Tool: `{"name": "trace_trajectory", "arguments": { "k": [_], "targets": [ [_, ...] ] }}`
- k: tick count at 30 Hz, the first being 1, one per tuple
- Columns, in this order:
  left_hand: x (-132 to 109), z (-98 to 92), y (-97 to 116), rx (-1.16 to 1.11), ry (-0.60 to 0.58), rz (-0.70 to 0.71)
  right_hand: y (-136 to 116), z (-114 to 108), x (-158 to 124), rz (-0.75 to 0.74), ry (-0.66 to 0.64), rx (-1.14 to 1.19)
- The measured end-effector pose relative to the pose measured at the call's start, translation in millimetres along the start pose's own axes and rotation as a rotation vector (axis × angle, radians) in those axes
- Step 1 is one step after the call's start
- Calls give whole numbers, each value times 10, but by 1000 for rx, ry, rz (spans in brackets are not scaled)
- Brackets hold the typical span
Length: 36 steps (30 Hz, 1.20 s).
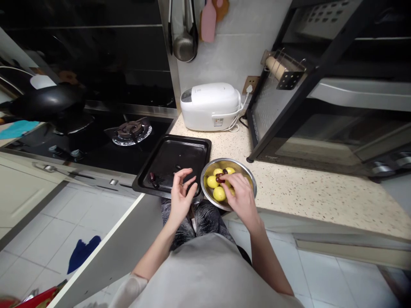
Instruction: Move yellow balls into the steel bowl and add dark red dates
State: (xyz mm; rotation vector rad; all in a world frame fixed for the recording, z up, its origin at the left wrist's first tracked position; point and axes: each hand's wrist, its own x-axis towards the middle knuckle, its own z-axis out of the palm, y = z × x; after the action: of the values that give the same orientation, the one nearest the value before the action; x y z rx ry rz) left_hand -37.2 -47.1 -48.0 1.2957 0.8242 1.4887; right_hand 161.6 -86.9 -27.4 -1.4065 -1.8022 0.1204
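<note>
My right hand (240, 194) is over a steel bowl (254, 188), its fingertips pinching a dark red, date-like fruit (220, 178). Inside the bowl lie several smooth yellow round pieces (219, 193), with more dark red showing among them; their exact kind is unclear. My left hand (182, 192) hovers at the front right of a black baking tray (189, 147), fingers curved and apart, holding nothing I can see. Another dark red fruit (152, 176) lies at the tray's front left. My fingers partly cover the bowl's contents.
A white rice cooker (210, 107) with a coiled cord stands behind the tray. To the left is a gas hob (131, 130) with a black wok (48, 105). A large oven (327, 128) on a rack takes up the right. An open drawer or door (105, 244) juts out at left.
</note>
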Motion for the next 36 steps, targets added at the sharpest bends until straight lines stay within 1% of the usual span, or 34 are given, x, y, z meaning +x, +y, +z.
{"name": "trace_trajectory", "arguments": {
  "k": [3,8,12,14,16,17,21,23,28,32,34,36],
  "targets": [
    [92,-120,24,63,58,42,48,-26,-12,-14,-45,-55],
    [209,-282,80,139,142,92,43,5,-2,-84,-110,-115],
    [319,-468,81,227,217,132,60,26,12,-119,-112,-147],
    [375,-586,53,303,218,135,74,28,13,-125,-109,-147],
    [417,-699,10,423,172,124,85,23,8,-128,-110,-130],
    [430,-747,-17,505,129,115,89,17,6,-127,-109,-119],
    [436,-860,-154,875,-95,80,96,-12,2,-109,-83,-81],
    [446,-880,-226,996,-189,62,99,-31,6,-106,-70,-70],
    [586,-886,-315,1172,-349,87,113,-84,9,-122,-50,-83],
    [716,-841,-311,1306,-469,69,131,-128,-11,-107,40,-110],
    [747,-817,-320,1343,-503,63,133,-150,-20,-90,91,-107],
    [761,-807,-349,1328,-498,92,127,-173,-25,-75,137,-101]
  ]
}}
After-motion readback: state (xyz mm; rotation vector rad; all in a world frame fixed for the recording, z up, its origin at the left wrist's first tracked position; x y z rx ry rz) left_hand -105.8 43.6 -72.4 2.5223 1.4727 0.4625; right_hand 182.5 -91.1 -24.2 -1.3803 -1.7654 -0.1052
